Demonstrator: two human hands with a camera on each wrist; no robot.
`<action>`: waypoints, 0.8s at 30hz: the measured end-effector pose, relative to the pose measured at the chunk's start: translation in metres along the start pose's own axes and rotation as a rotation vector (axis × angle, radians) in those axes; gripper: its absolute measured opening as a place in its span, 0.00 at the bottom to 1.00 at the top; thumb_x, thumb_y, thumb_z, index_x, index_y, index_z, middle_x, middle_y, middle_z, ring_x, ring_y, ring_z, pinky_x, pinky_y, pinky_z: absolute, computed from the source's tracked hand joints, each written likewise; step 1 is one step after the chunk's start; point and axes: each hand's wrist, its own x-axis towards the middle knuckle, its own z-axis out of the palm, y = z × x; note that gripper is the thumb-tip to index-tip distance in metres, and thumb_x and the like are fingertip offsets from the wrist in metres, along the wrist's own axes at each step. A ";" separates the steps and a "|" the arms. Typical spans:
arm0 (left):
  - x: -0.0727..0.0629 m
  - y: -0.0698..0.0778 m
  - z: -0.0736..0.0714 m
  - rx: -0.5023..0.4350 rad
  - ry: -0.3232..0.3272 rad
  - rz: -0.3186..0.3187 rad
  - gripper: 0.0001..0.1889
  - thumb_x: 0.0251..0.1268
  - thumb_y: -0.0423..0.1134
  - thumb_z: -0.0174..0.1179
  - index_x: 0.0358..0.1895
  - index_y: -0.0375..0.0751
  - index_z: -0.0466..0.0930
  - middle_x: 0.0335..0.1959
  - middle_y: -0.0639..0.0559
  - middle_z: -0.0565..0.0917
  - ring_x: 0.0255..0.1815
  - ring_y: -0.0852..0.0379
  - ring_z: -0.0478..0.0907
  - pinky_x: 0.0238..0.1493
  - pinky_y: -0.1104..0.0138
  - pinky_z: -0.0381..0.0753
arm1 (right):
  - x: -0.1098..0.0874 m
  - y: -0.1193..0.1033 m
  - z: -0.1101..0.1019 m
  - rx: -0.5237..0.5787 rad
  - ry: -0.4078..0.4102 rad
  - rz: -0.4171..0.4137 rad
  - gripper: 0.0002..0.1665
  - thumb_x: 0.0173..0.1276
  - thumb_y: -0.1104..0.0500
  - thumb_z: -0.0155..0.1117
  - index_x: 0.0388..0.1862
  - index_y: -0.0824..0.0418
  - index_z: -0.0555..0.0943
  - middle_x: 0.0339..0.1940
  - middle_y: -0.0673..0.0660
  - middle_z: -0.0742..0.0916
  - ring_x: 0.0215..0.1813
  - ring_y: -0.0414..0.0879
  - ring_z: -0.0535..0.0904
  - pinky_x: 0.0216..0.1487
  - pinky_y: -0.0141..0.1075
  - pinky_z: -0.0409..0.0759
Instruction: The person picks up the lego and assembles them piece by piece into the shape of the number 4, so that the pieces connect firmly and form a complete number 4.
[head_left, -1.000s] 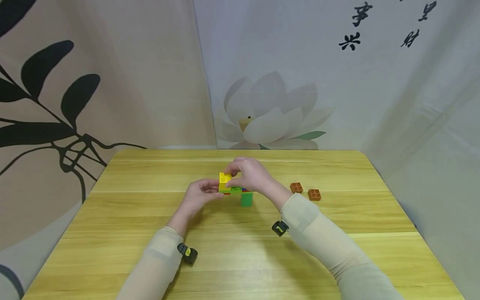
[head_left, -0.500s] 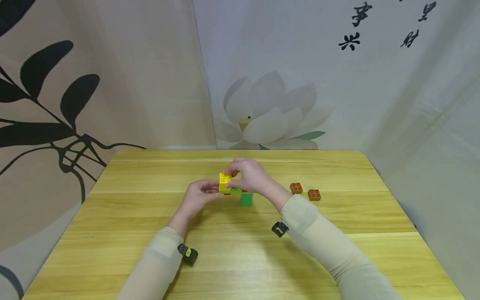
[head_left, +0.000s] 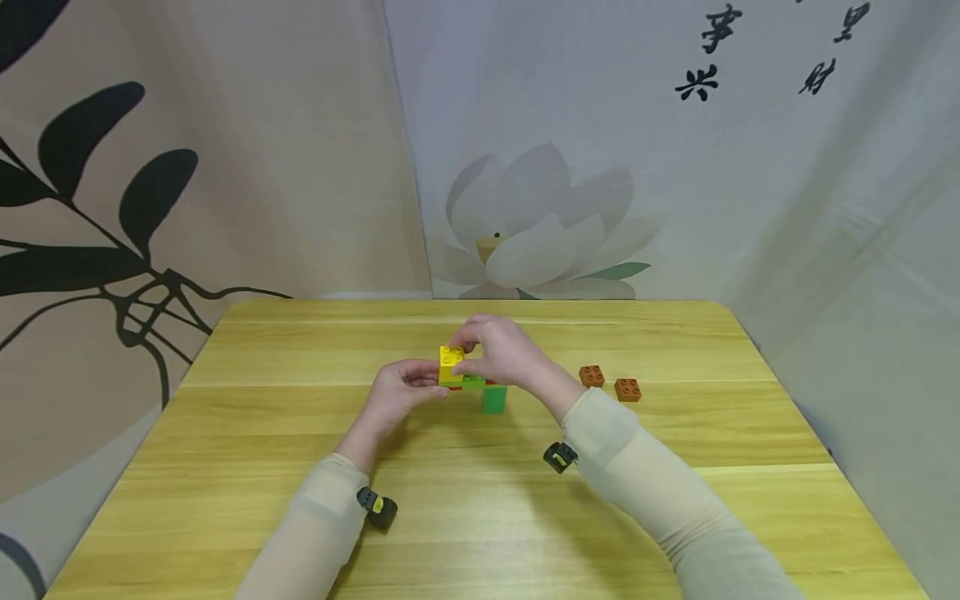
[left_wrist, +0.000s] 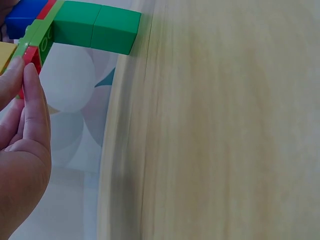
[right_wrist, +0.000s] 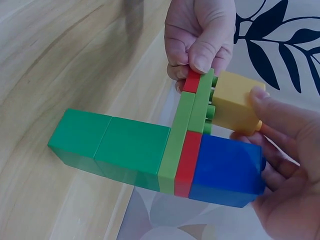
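A built block assembly joins two dark green bricks (right_wrist: 132, 147), light green plates (right_wrist: 201, 102), red plates (right_wrist: 189, 162) and a blue brick (right_wrist: 227, 167). My left hand (head_left: 405, 392) pinches its red and light green end between thumb and fingers, as the left wrist view also shows. With thumb and fingers my right hand (head_left: 502, 354) holds a yellow brick (right_wrist: 237, 102) against the studded side of the light green plate. Studs show between brick and plate; whether they are locked together I cannot tell. The right fingers partly lie behind the blue brick.
Two brown bricks (head_left: 592, 376) lie apart on the wooden table (head_left: 300, 517), right of the hands. Behind the table's far edge hangs a printed cloth (head_left: 315, 167). Each wrist wears a small black camera (head_left: 381, 512).
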 end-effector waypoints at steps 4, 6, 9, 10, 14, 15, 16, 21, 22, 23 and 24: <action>0.000 0.000 0.001 0.002 0.009 -0.004 0.20 0.54 0.25 0.71 0.52 0.24 0.81 0.45 0.38 0.86 0.40 0.55 0.84 0.44 0.68 0.83 | 0.000 -0.001 0.000 -0.005 -0.009 0.008 0.17 0.60 0.54 0.77 0.47 0.58 0.87 0.41 0.50 0.85 0.43 0.44 0.80 0.47 0.35 0.78; 0.000 0.001 0.001 0.005 0.012 -0.007 0.20 0.54 0.25 0.72 0.52 0.25 0.81 0.45 0.38 0.86 0.40 0.55 0.84 0.44 0.68 0.83 | 0.000 -0.001 0.000 -0.009 -0.011 0.008 0.17 0.60 0.54 0.77 0.47 0.57 0.87 0.41 0.50 0.85 0.44 0.44 0.80 0.47 0.35 0.78; 0.000 0.002 0.001 0.011 0.009 -0.006 0.20 0.54 0.25 0.72 0.52 0.25 0.81 0.45 0.38 0.86 0.41 0.55 0.84 0.44 0.68 0.84 | 0.000 -0.001 -0.001 -0.009 -0.010 0.003 0.18 0.60 0.54 0.77 0.48 0.58 0.87 0.42 0.50 0.85 0.44 0.45 0.81 0.47 0.35 0.79; 0.001 0.002 0.001 0.013 0.008 -0.005 0.20 0.55 0.25 0.72 0.52 0.25 0.81 0.45 0.38 0.86 0.41 0.54 0.84 0.44 0.68 0.84 | 0.000 -0.001 -0.001 -0.009 -0.010 0.000 0.18 0.60 0.54 0.77 0.48 0.58 0.87 0.42 0.50 0.85 0.44 0.45 0.81 0.47 0.35 0.79; 0.001 0.002 0.002 0.013 0.001 -0.006 0.20 0.55 0.26 0.71 0.53 0.25 0.81 0.46 0.38 0.86 0.41 0.54 0.84 0.44 0.68 0.83 | 0.000 0.000 -0.001 0.001 -0.014 -0.001 0.18 0.60 0.55 0.77 0.48 0.59 0.87 0.42 0.51 0.85 0.45 0.48 0.81 0.47 0.35 0.78; 0.000 0.002 0.002 0.009 0.000 -0.008 0.20 0.56 0.26 0.71 0.53 0.25 0.81 0.46 0.38 0.86 0.41 0.55 0.84 0.44 0.68 0.83 | 0.000 0.001 -0.001 0.002 -0.017 -0.002 0.18 0.60 0.55 0.77 0.48 0.59 0.87 0.42 0.51 0.85 0.45 0.48 0.81 0.47 0.35 0.78; 0.000 0.002 0.002 0.003 -0.002 -0.010 0.20 0.56 0.26 0.71 0.53 0.25 0.81 0.46 0.38 0.86 0.41 0.55 0.83 0.44 0.69 0.83 | 0.000 0.001 -0.001 0.002 -0.020 0.000 0.18 0.60 0.55 0.77 0.48 0.59 0.86 0.42 0.51 0.85 0.45 0.48 0.81 0.47 0.35 0.78; 0.000 0.006 0.003 -0.012 -0.001 -0.024 0.20 0.55 0.25 0.71 0.53 0.24 0.80 0.45 0.38 0.86 0.40 0.57 0.83 0.43 0.69 0.83 | 0.001 0.001 -0.002 -0.004 -0.031 0.008 0.18 0.60 0.55 0.77 0.48 0.59 0.86 0.42 0.51 0.85 0.45 0.47 0.81 0.48 0.36 0.78; 0.000 0.007 0.003 -0.011 0.001 -0.025 0.20 0.55 0.25 0.71 0.53 0.24 0.81 0.45 0.38 0.86 0.40 0.57 0.83 0.43 0.68 0.83 | 0.001 0.001 -0.003 -0.006 -0.031 0.010 0.18 0.60 0.55 0.76 0.48 0.59 0.86 0.42 0.51 0.85 0.45 0.47 0.81 0.48 0.36 0.79; 0.000 0.007 0.004 -0.009 0.002 -0.025 0.20 0.55 0.24 0.71 0.52 0.24 0.81 0.45 0.38 0.86 0.40 0.56 0.83 0.43 0.68 0.83 | 0.000 0.000 -0.003 -0.009 -0.031 0.010 0.18 0.60 0.55 0.77 0.48 0.59 0.87 0.42 0.51 0.85 0.45 0.46 0.81 0.48 0.36 0.79; 0.000 0.007 0.004 -0.006 0.003 -0.022 0.20 0.55 0.24 0.71 0.52 0.24 0.81 0.45 0.38 0.86 0.40 0.56 0.84 0.44 0.68 0.83 | 0.000 -0.001 -0.003 -0.012 -0.031 0.011 0.18 0.60 0.55 0.77 0.48 0.59 0.87 0.42 0.51 0.85 0.45 0.45 0.81 0.48 0.35 0.79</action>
